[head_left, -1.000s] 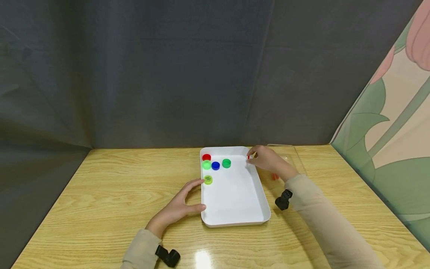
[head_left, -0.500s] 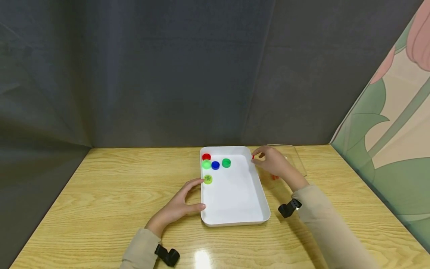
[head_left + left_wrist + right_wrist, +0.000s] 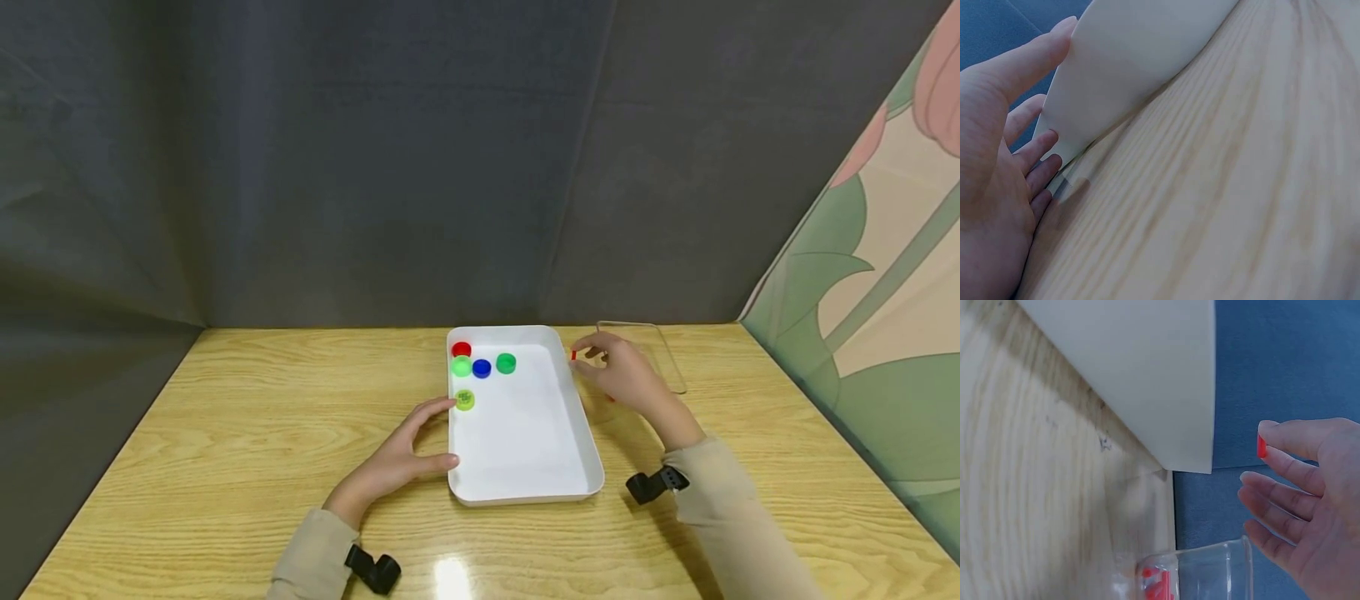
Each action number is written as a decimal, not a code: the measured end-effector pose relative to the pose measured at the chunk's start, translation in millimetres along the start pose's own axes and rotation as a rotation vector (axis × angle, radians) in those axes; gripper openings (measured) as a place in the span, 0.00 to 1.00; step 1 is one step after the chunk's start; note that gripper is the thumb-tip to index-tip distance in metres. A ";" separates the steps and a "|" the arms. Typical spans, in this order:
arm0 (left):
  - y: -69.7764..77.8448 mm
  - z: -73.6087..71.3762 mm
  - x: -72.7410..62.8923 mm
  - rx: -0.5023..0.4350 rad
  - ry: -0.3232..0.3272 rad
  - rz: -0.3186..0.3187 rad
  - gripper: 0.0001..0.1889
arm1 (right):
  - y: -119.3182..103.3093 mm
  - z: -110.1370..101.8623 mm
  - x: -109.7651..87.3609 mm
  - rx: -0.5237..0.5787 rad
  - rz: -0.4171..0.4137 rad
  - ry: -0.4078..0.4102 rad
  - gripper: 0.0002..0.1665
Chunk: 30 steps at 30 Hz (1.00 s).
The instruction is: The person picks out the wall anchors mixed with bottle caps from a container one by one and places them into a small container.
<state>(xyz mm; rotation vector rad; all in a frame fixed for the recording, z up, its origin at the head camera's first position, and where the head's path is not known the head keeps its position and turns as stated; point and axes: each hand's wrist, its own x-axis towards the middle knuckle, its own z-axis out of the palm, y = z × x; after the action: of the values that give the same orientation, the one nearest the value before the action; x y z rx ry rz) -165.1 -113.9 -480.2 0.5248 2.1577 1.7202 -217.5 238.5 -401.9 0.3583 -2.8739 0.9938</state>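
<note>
My right hand (image 3: 628, 373) pinches a small red stick-like piece (image 3: 1261, 444) between thumb and index finger, raised just past the right rim of the white tray (image 3: 525, 450). In the right wrist view its other fingers spread loosely. At the tray's left side, my left hand (image 3: 396, 457) rests with thumb and fingers relaxed, fingertips right at the rim (image 3: 1066, 44). Inside the tray sit bottle caps: red (image 3: 461, 349), light green (image 3: 461, 367), blue (image 3: 482, 368), darker green (image 3: 506, 363), and a printed yellow-green one (image 3: 465, 400) near my left index fingertip.
A clear plastic box (image 3: 1213, 565) with several red pieces (image 3: 1159, 589) stands right of the tray, partly hidden behind my right hand in the head view. A dark curtain (image 3: 390, 167) hangs behind the wooden table (image 3: 262, 417).
My right hand has moved right, from over the tray's far right corner to just outside its rim, still pinching the red piece. The left hand, tray and caps stay in place.
</note>
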 end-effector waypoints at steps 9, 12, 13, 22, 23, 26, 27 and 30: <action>1.6 -0.7 -0.2 0.010 0.007 -0.013 0.39 | 6.2 -11.0 -5.8 0.044 -0.010 0.050 0.17; 1.6 -1.2 -0.2 0.008 0.004 -0.008 0.39 | 10.8 -14.0 -6.2 0.027 -0.016 0.076 0.17; 1.5 -1.4 -0.2 0.007 0.003 -0.007 0.39 | 12.4 -14.6 -6.1 0.020 -0.024 0.089 0.16; 2.2 -1.3 -0.5 -0.001 -0.002 -0.011 0.40 | 25.6 -23.2 -12.9 0.040 0.043 0.101 0.22; 2.3 -1.1 -0.5 0.000 -0.002 -0.011 0.40 | 27.0 -24.1 -13.3 0.035 0.043 0.105 0.22; 2.1 -0.8 -0.5 0.007 0.000 -0.013 0.40 | 31.3 -26.0 -13.7 0.024 0.037 0.119 0.21; 1.8 -0.7 -0.6 0.008 0.001 -0.014 0.40 | 32.4 -26.5 -13.8 0.024 0.039 0.118 0.21; 1.1 -0.5 -0.6 0.009 0.001 -0.011 0.40 | 36.0 -27.9 -14.4 0.022 0.069 0.102 0.23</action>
<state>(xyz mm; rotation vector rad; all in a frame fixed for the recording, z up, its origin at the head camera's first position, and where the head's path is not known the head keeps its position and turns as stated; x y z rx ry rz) -164.7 -114.5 -479.0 0.5138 2.1657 1.7066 -212.4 285.9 -403.6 0.2056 -2.8034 1.0237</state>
